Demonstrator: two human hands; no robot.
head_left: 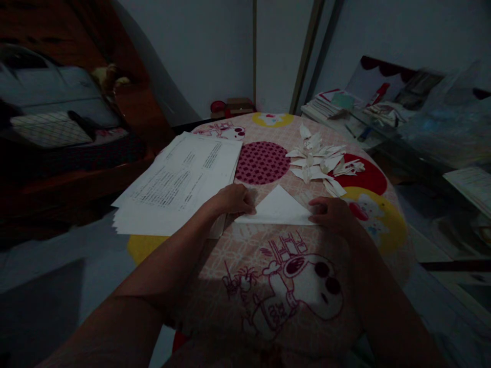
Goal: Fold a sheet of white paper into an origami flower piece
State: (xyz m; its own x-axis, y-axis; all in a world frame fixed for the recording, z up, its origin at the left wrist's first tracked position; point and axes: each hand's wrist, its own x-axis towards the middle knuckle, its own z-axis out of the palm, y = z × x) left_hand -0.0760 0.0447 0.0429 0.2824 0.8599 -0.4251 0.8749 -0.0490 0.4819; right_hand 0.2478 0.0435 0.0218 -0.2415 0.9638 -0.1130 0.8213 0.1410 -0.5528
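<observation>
- Folded paper [282, 204]: white triangle, apex pointing away, flat on the cloth-covered desk [264, 197], middle of the near half, between the hands.
- Step in hand, as I judge it: a diagonal fold, two layers being squared along the long near edge.
- Left hand [236, 199] closed on the left end, right hand [333, 213] closed on the right; hands well apart from each other. Firmness of either grip: cannot tell.
- Next move probably calls for steady corners, edges matched, then fingertip pressure along the crease.
- Around, biggest first: wooden seat [136, 105] beyond the desk to the left, bearing a pale bag [65, 94].
- Printed sheets [180, 176], stacked loosely, just beside the left hand; left forearm crosses their near right part. Main obstacle: little free room on that side, sheets could be nudged.
- Folded pieces [320, 161], pointed, heaped beyond the right hand; likely easily crushed by a wide sweep.
- Small cardboard box [240, 105] past the far rim, out of the way. Light dim; fine creases unreadable.
</observation>
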